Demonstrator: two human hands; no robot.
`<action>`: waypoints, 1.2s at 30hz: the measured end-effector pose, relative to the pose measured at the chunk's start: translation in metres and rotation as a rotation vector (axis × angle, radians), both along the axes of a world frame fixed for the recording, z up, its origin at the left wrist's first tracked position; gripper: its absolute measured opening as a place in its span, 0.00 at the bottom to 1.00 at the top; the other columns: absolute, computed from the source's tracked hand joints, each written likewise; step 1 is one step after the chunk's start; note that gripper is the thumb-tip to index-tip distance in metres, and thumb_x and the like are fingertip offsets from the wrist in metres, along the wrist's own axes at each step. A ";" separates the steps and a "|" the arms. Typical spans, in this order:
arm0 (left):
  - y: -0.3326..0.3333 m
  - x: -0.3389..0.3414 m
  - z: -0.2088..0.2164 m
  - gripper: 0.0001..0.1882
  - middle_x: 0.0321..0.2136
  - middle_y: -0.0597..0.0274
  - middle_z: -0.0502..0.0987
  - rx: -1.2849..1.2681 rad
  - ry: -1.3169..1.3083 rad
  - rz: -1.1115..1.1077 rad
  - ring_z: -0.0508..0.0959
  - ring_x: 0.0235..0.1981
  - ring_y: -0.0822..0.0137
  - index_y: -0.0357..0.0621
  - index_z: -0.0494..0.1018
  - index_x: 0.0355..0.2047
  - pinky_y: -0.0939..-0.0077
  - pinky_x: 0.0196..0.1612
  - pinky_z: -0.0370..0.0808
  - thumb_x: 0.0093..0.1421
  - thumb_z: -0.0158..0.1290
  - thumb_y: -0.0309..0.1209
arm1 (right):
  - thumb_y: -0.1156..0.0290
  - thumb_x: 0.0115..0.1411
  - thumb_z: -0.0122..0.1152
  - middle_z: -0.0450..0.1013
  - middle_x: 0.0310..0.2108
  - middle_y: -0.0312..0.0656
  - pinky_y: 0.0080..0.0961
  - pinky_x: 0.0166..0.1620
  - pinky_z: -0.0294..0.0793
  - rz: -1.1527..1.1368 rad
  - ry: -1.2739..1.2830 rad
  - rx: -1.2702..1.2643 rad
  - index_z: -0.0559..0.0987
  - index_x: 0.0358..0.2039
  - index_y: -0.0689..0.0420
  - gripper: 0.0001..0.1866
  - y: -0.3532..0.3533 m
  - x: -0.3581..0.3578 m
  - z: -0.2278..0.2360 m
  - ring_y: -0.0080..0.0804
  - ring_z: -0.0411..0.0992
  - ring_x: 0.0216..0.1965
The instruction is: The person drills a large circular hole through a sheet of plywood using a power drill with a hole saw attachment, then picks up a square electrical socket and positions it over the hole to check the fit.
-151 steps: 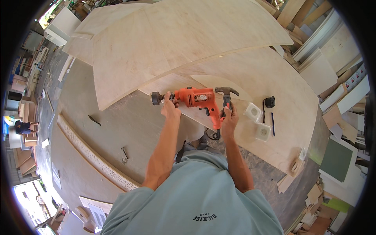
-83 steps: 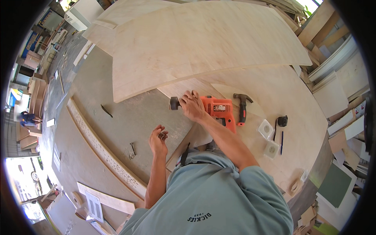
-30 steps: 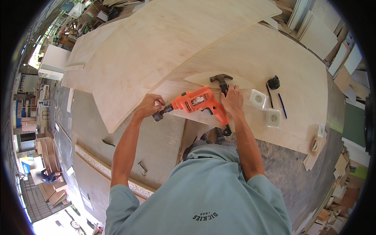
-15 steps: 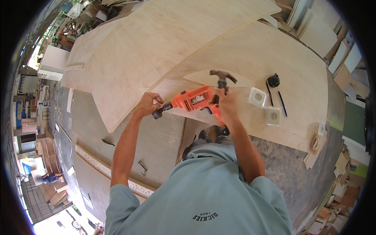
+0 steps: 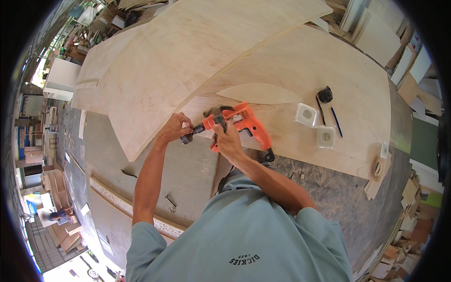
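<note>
An orange power drill [image 5: 256, 123] lies across the edge of the plywood, its chuck pointing left and a dark round hole-saw bit [image 5: 187, 139] fitted at the tip. My left hand [image 5: 174, 128] is closed at the bit end, fingers bent against the hole saw just ahead of the chuck. In my right hand [image 5: 229, 141] is a claw hammer [image 5: 219, 118], gripped around the handle. Its head is over the front of the drill body, slightly blurred, and covers part of it. Neither hand is on the drill's pistol grip.
Two clear-boxed white sockets [image 5: 325, 137], a black tape measure [image 5: 324, 95] and a blue pencil [image 5: 337, 122] lie on the plywood sheet [image 5: 347, 66] to the right. A larger curved-edge panel [image 5: 155, 66] overlaps it. A loose metal piece [image 5: 171, 201] sits on the grey surface at lower left.
My right hand has moved left with the hammer, from beside the drill's grip to over its front end. My left hand stays at the bit.
</note>
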State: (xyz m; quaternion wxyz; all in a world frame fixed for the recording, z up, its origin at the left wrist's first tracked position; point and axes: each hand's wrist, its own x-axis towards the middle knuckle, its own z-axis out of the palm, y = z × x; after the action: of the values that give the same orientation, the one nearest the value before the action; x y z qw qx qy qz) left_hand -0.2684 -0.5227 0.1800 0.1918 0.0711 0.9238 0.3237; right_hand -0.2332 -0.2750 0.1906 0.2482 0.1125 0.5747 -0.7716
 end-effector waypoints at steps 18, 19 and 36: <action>-0.012 0.012 -0.015 0.06 0.33 0.59 0.80 0.104 0.022 -0.038 0.76 0.40 0.62 0.41 0.80 0.24 0.66 0.42 0.73 0.43 0.62 0.25 | 0.69 0.67 0.52 0.69 0.22 0.41 0.30 0.19 0.76 0.105 0.106 0.103 0.67 0.40 0.64 0.10 -0.024 0.016 -0.007 0.30 0.72 0.15; -0.010 0.014 -0.014 0.06 0.35 0.59 0.79 0.109 0.046 -0.052 0.76 0.41 0.63 0.41 0.80 0.24 0.66 0.43 0.73 0.43 0.62 0.25 | 0.69 0.68 0.52 0.69 0.21 0.39 0.29 0.19 0.76 0.037 0.076 0.086 0.67 0.38 0.63 0.10 -0.025 0.019 -0.005 0.27 0.72 0.16; -0.011 0.020 -0.022 0.05 0.46 0.58 0.76 0.234 0.002 0.004 0.75 0.47 0.62 0.43 0.80 0.24 0.66 0.50 0.72 0.44 0.62 0.26 | 0.69 0.67 0.51 0.69 0.17 0.40 0.29 0.17 0.73 0.280 0.119 0.127 0.68 0.38 0.65 0.10 -0.008 0.012 -0.016 0.30 0.73 0.13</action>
State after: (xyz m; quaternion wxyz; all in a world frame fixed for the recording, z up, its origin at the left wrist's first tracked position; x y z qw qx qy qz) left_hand -0.2484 -0.5334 0.1583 0.1808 0.0916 0.8801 0.4294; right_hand -0.2212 -0.2826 0.1744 0.3112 0.0009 0.6460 -0.6971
